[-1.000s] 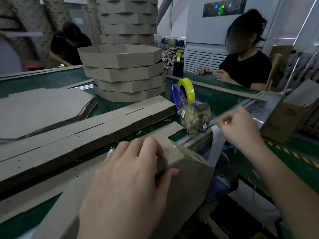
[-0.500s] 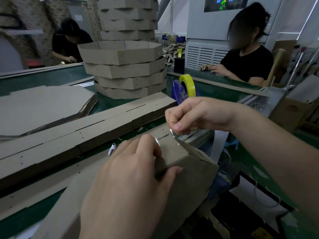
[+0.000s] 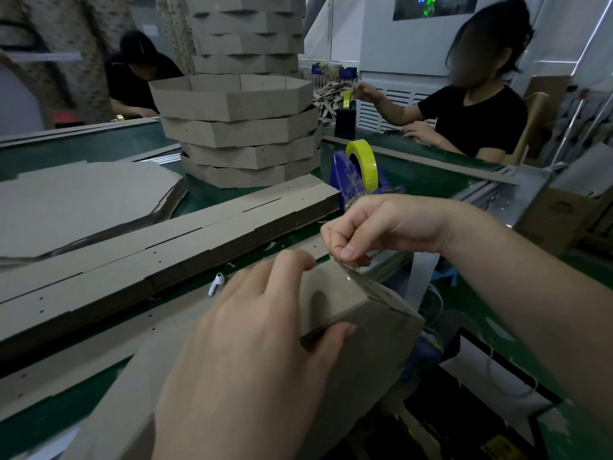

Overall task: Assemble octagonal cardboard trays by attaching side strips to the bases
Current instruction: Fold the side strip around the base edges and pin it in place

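So, pressing down on the half-built tray (image 3: 345, 303) with the left hand (image 3: 252, 353), just in front of the blue tape dispenser (image 3: 341, 177), with fingers laid over the top panel and thumb hooked against the folded edge. Pinching a piece of clear tape (image 3: 353, 275) between thumb and forefinger of the right hand (image 3: 381, 227), right at the tray's far corner, between tray and dispenser. Behind the dispenser and to its left, a stack of finished trays (image 3: 238, 134). Left of the dispenser, piled side strips (image 3: 159, 250), then flat bases (image 3: 83, 200) further out. Also a white earbud (image 3: 216, 283) on the green table (image 3: 418, 177), nearer than the strips.
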A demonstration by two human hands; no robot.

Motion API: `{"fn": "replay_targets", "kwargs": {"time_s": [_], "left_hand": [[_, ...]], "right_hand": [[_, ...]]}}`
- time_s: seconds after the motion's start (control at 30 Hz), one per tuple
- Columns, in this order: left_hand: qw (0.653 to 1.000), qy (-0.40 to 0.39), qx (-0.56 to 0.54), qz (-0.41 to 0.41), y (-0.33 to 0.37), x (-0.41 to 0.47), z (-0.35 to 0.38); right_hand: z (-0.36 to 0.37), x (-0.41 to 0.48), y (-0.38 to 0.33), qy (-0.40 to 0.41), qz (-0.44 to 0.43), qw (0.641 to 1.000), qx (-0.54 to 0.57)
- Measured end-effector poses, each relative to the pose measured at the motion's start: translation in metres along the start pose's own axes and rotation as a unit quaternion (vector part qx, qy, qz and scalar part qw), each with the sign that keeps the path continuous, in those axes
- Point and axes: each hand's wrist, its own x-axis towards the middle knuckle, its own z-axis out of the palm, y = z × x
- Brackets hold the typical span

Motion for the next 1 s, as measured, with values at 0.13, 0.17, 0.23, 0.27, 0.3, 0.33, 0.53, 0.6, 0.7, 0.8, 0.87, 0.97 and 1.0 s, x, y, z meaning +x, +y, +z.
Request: {"fn": "replay_targets", "kwargs": {"time_s": [0.13, 0.17, 0.23, 0.27, 0.3, 0.33, 0.53, 0.6, 0.7, 0.8, 0.87, 0.97, 1.0], "left_hand": [[1.000, -0.013, 0.006, 0.003, -0.001, -0.001, 0.001], [1.000, -0.018, 0.006, 0.007, -0.002, -0.002, 0.002], [0.999, -0.028, 0.008, 0.015, -0.003, -0.002, 0.003], [0.999, -0.034, 0.009, 0.015, -0.003, -0.002, 0.003], [0.999, -0.038, 0.008, 0.013, -0.003, -0.003, 0.003], [0.999, -0.041, 0.007, 0.010, -0.003, -0.003, 0.003], [0.999, -0.035, 0.006, 0.015, -0.004, -0.005, 0.003], [0.999, -0.039, 0.007, 0.015, -0.004, -0.005, 0.003], [0.999, -0.043, -0.003, 0.009, -0.006, -0.005, 0.002], [0.999, -0.046, -0.003, -0.001, -0.008, -0.004, 0.002], [0.999, -0.050, -0.012, -0.010, -0.010, -0.004, 0.001], [0.998, -0.058, -0.005, -0.015, -0.015, -0.005, -0.001], [0.998, -0.064, 0.001, -0.016, -0.017, -0.005, -0.002]], "right_hand": [[-0.001, 0.000, 0.000, -0.006, -0.004, 1.000, 0.002], [-0.001, 0.000, 0.000, -0.006, -0.004, 1.000, -0.002], [-0.002, -0.001, 0.001, -0.004, -0.006, 1.000, -0.010], [-0.002, -0.001, 0.001, -0.002, -0.005, 1.000, -0.012], [-0.001, -0.001, 0.001, 0.000, -0.003, 1.000, -0.014], [-0.001, -0.001, 0.001, 0.000, 0.002, 1.000, -0.019], [0.001, -0.003, 0.000, 0.004, 0.065, 0.993, -0.102], [0.001, -0.003, 0.000, 0.009, 0.097, 0.987, -0.127], [-0.001, -0.003, 0.000, 0.018, 0.137, 0.981, -0.138], [0.000, 0.000, 0.002, 0.034, 0.170, 0.970, -0.172], [0.003, 0.001, 0.004, 0.053, 0.208, 0.953, -0.212], [0.009, -0.005, 0.010, 0.096, 0.210, 0.947, -0.225], [0.012, -0.009, 0.012, 0.142, 0.171, 0.947, -0.232]]}}
